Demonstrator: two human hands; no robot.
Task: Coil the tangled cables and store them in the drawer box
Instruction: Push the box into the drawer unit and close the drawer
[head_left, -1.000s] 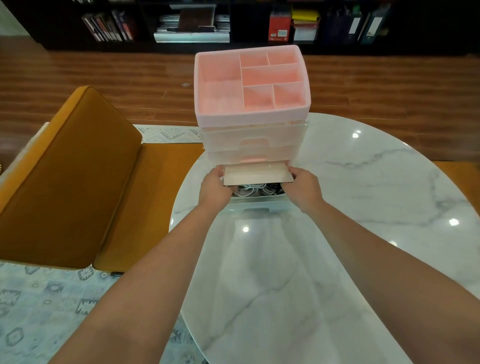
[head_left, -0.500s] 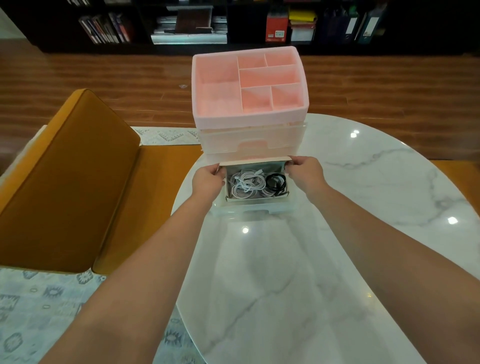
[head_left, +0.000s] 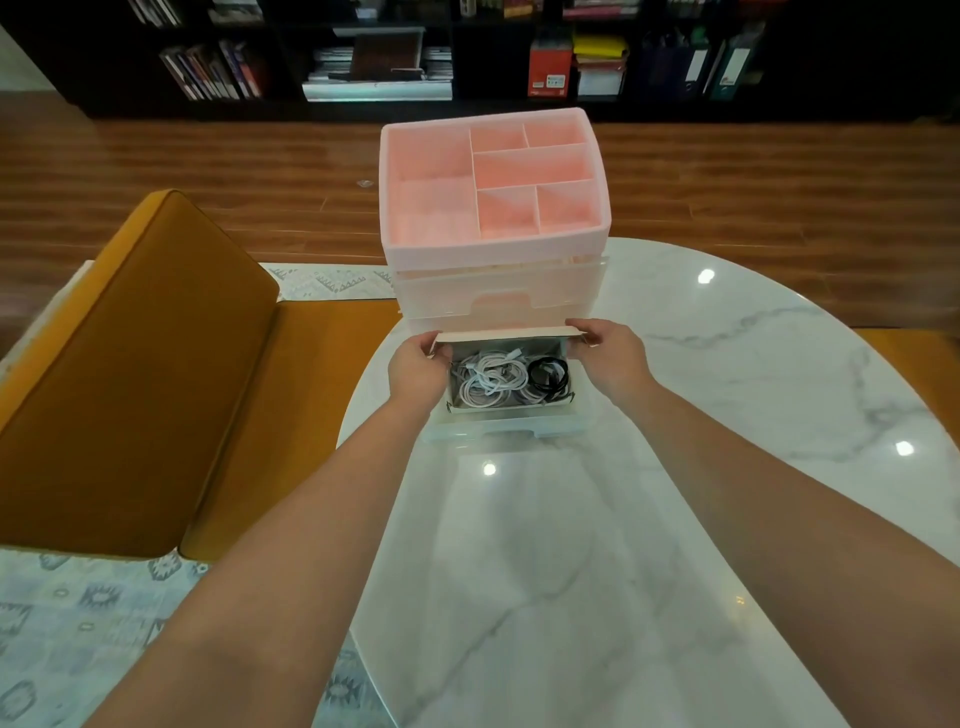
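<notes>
Already done: the white coiled cables (head_left: 493, 382) and the black coiled cable (head_left: 548, 375) lie side by side, white to the left, inside a small open cardboard box (head_left: 511, 406), which sits in the pulled-out clear plastic bottom drawer (head_left: 504, 428).
Left hand (head_left: 418, 371): at the box's left end, fingers curled round the left end of the raised cardboard lid flap (head_left: 501, 334).
Right hand (head_left: 605, 353): fingers pinching the flap's right end, wrist over the drawer's right side.
Drawer box: the pink plastic drawer organiser with a divided top tray (head_left: 493, 249) stands at the far edge of the white marble table (head_left: 727, 415).
Left to do, as I judge: fold the flap down, slide the drawer in.
</notes>
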